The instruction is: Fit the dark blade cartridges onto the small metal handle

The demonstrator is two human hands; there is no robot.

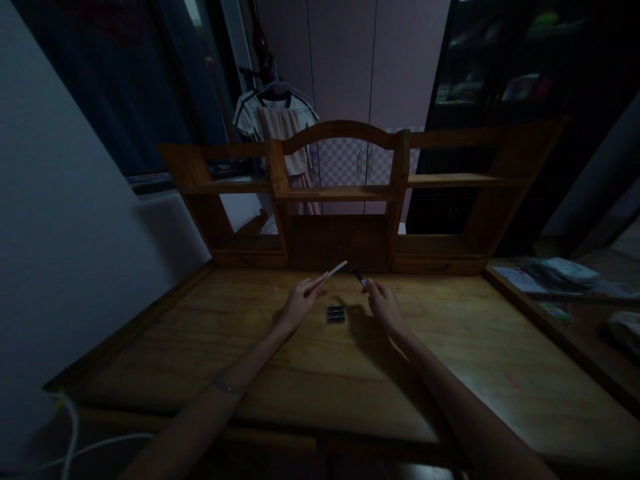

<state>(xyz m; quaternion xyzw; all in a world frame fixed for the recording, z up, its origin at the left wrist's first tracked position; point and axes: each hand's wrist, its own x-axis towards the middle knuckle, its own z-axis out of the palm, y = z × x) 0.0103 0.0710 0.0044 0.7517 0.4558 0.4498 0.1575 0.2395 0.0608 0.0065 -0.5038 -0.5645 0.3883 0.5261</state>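
My left hand (pixel 299 303) pinches a thin, flat white strip (pixel 338 267), which slants up and to the right from the fingers. Opposite it, my right hand (pixel 383 303) is closed around a short, slim tool (pixel 359 277) with a dark upper end and a paler part near the fingers. Its kind is too dark and small to make out. The tips of the two things are close together but apart, above the desk. Below and between my hands, several small dark bars (pixel 336 315) lie side by side on the desktop.
The wooden desk (pixel 300 380) has a raised shelf unit (pixel 340 193) along its back edge. A raised wooden rim runs down the right side, with plastic-wrapped items (pixel 567 272) beyond it. A white cable (pixel 73 427) hangs at the lower left, near the wall.
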